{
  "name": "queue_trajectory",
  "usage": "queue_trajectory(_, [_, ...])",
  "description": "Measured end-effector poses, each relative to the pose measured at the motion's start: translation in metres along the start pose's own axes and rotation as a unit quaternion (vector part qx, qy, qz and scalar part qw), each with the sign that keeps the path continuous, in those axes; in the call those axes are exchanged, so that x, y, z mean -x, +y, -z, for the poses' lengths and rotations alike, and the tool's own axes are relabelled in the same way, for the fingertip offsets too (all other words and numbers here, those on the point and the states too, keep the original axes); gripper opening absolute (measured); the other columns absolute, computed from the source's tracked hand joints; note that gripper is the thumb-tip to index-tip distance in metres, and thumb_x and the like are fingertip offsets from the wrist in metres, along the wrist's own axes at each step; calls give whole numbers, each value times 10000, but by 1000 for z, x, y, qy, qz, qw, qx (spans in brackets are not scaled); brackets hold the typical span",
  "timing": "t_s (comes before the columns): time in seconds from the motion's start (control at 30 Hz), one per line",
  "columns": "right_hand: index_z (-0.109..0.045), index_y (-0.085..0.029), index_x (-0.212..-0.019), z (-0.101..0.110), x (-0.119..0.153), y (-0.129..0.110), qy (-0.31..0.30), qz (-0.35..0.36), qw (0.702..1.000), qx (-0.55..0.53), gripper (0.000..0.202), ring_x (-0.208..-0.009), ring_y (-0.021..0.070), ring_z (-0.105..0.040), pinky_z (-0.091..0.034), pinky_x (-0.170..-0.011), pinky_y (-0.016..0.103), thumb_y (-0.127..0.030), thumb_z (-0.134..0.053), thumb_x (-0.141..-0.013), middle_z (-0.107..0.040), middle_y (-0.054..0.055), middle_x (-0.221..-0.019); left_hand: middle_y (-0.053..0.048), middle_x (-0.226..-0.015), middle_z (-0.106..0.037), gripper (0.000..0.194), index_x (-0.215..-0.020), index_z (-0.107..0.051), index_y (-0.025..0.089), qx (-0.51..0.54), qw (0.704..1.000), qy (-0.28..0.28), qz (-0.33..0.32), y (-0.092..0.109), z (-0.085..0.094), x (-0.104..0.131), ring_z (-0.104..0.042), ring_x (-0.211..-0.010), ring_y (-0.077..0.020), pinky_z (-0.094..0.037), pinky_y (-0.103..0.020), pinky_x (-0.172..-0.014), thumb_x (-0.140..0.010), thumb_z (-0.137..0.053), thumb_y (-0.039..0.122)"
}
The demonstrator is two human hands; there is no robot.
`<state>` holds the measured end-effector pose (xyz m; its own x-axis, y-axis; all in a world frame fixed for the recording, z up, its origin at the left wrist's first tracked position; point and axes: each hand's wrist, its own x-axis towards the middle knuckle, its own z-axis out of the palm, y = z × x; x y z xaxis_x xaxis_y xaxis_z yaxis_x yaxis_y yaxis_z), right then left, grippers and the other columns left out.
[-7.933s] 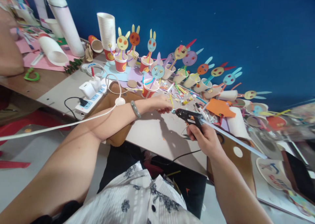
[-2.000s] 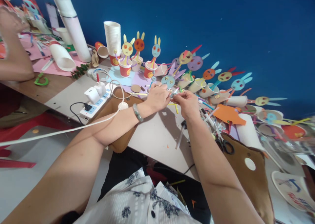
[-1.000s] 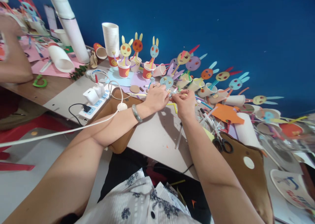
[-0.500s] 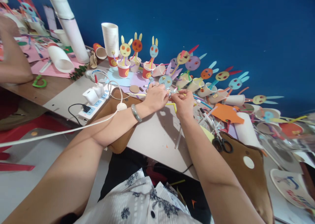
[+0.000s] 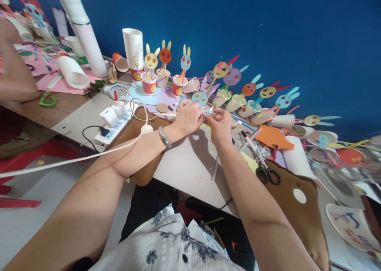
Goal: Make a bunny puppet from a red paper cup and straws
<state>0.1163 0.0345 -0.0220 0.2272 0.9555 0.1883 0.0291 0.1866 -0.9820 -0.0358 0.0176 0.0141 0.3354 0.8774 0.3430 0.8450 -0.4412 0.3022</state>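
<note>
Close together over the table's back part, both my hands work at a paper rabbit with a round blue face and purple ears. My left hand, with a bangle on its wrist, is closed just below the rabbit's face; the fingers hide what they grip there. Between the hands is a small pale-blue paper piece with dark lettering. The thumb and fingers of my right hand pinch it at its right side. A similar lettered blue piece stands up just beyond my left hand.
Several paper rabbits in cups line the wall, among them one in a red cup. At left are a power strip, a white cable, stacked cups and another person's arm. Black-handled scissors lie on a brown cushion at right.
My right hand has shifted slightly left and turned, and more of the lettered paper piece shows between the hands. My left hand stays almost in place.
</note>
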Motion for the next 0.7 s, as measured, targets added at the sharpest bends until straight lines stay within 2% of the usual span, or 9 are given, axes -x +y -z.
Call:
queue_trajectory(0.23, [-515,-273,-950,1,-1,-1,-11,-34,999,-5,433,-572,124,-616,-504,-593,269,-235,-793,-620,-621,-102,-653,-143,-1032,-708,340,-837,-726,186,7,1000,1,3,0,-1,1,-643,-1096,-332,-409,-498,-970,-1050,-490,307])
queue_trajectory(0.37, [-564,-248,-837,1,1,-4,-42,-67,997,-8,338,-535,87,-525,-440,-532,245,-279,-835,-636,-616,-75,-642,-134,-1044,-716,335,-871,-745,186,9,1000,10,4,0,-3,1,-650,-1091,-325,-410,-499,-984,-1053,-487,298])
queue_trajectory(0.53, [-530,-240,-711,0,4,-7,-38,-87,995,-23,329,-503,61,-462,-402,-508,227,-277,-846,-626,-559,-77,-581,-132,-1066,-713,351,-888,-753,183,3,1000,5,11,1,-2,1,-647,-1106,-324,-407,-501,-1015,-1070,-480,309])
queue_trajectory(0.7, [-511,-245,-694,-1,6,-8,-49,-92,994,-26,376,-504,70,-473,-399,-513,222,-306,-879,-646,-543,-76,-553,-138,-1088,-718,349,-913,-756,185,1,1000,4,11,0,-1,1,-641,-1118,-324,-411,-497,-1015,-1073,-474,313])
